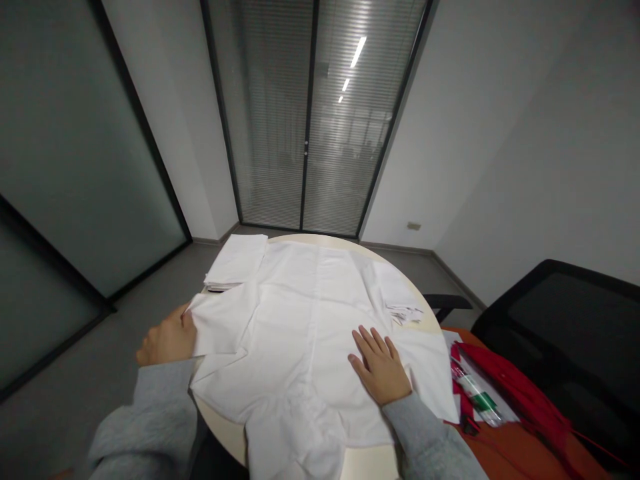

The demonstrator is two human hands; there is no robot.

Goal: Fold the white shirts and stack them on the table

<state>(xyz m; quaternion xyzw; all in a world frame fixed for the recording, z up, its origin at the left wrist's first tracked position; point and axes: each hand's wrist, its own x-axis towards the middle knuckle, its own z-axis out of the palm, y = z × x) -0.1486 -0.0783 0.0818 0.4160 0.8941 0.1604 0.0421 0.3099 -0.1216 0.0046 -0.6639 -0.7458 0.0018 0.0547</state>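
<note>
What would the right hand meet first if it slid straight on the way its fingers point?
The white garment, which the right hand appears to rest on. Only more cloth shows along that line until the far rim of the table; depth is unclear.

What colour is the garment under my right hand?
The garment is white, best seen in the head view.

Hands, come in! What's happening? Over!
Left hand gripping white garment. Right hand palm-down on it. Garment spread across table; folded white stack beyond left hand.
</note>
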